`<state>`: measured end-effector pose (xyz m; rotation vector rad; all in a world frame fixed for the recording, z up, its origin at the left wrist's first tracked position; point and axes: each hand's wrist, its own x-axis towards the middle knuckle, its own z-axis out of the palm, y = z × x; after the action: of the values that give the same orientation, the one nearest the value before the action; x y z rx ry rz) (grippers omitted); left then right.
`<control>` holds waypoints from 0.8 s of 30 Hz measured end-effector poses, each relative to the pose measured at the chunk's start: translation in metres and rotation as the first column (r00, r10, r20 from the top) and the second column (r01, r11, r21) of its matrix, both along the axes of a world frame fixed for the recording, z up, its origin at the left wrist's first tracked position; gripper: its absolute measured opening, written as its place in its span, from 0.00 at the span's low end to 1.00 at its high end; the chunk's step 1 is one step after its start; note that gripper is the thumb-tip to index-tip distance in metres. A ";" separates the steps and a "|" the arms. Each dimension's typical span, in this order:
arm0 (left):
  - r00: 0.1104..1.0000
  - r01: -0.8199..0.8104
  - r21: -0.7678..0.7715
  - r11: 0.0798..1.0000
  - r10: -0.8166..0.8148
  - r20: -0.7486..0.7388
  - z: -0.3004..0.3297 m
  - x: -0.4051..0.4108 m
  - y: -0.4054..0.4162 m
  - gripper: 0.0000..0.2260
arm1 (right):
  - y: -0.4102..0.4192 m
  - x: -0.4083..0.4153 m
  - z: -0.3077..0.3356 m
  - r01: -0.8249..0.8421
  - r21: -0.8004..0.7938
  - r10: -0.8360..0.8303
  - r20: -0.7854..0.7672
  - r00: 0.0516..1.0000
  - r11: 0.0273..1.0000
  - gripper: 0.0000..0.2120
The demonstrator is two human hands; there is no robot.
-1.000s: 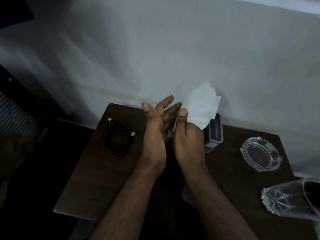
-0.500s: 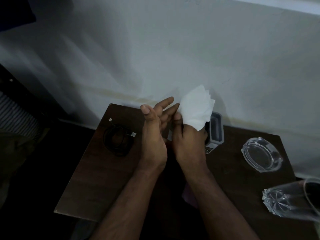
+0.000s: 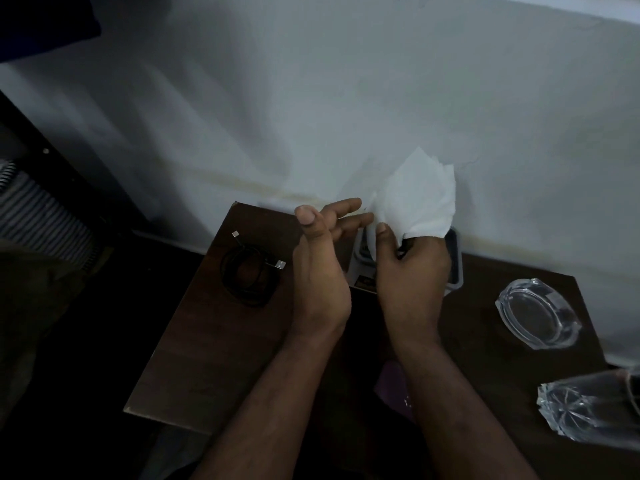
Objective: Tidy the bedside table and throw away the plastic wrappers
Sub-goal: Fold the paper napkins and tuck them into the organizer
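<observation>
While right hand (image 3: 408,271) grips white tissue (image 3: 419,199), left hand (image 3: 318,265) loose — fingertips perhaps touching it

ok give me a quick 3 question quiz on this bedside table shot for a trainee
1. True or false: the right hand grips the white tissue.
2. Which lies nearest the table's left edge? A) glass ashtray B) coiled black cable C) clear tumbler
3. Fill in: the left hand's fingers are ____ and hold nothing.

Key: 1 true; 2 B; 3 straight
</observation>
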<state>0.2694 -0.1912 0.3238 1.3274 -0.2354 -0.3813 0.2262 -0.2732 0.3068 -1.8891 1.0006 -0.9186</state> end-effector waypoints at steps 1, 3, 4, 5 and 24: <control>1.000 0.020 0.003 1.000 -0.020 -0.002 -0.002 -0.001 -0.001 0.38 | 0.000 0.000 -0.002 -0.003 -0.002 0.003 -0.014 1.000 1.000 0.14; 0.997 0.078 -0.005 0.997 -0.078 -0.020 -0.005 -0.003 -0.003 0.41 | 0.000 0.001 -0.005 -0.003 -0.009 0.003 -0.023 1.000 1.000 0.13; 0.993 0.115 -0.018 0.993 -0.115 -0.029 -0.004 -0.004 -0.003 0.44 | 0.000 0.001 -0.005 -0.001 -0.015 0.001 -0.012 1.000 1.000 0.10; 0.989 0.146 -0.037 0.989 -0.147 -0.033 -0.004 -0.005 -0.004 0.48 | 0.001 0.001 -0.005 -0.002 -0.016 0.002 0.006 1.000 1.000 0.08; 0.980 0.198 0.180 0.963 -0.190 -0.065 -0.023 -0.001 -0.009 0.52 | 0.008 0.004 -0.002 -0.139 0.007 0.139 0.043 0.989 0.990 0.06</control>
<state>0.2685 -0.1998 0.3011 1.4819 -0.2971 -0.6119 0.2299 -0.2650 0.3046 -1.8968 0.8355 -0.8666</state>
